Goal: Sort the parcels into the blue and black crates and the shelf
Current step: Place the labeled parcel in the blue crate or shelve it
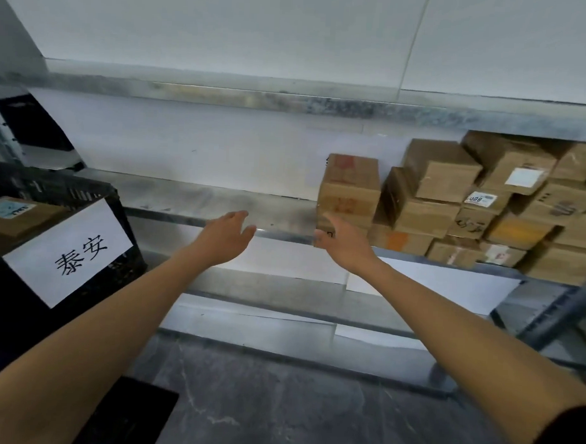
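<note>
— As the eye goes from largest to smallest, what fills the view first?
— A pale grey wall (225, 30) behind and a dark veined floor (278, 404) below. Between them a metal shelf (199, 198) runs left to right, its board bare along the left half.
— And on it?
— A stack of brown parcels (485, 202) crowds the right end, piled several high. At far left a black crate (54, 183) bears a white paper sign (68, 250), with a labelled parcel (16, 218) lying inside.
— The box nearest the hands?
— The tall carton (349, 190) stands on end at the stack's left edge, near the shelf's front lip. Its long axis is vertical, its broad face towards the camera.
— The hands?
— Both reach forward with fingers straight and spread, holding nothing. The left hand (226, 234) hovers over the front lip, apart from the carton. The right hand (342, 243) is at the carton's lower left corner; I cannot tell whether it touches.
</note>
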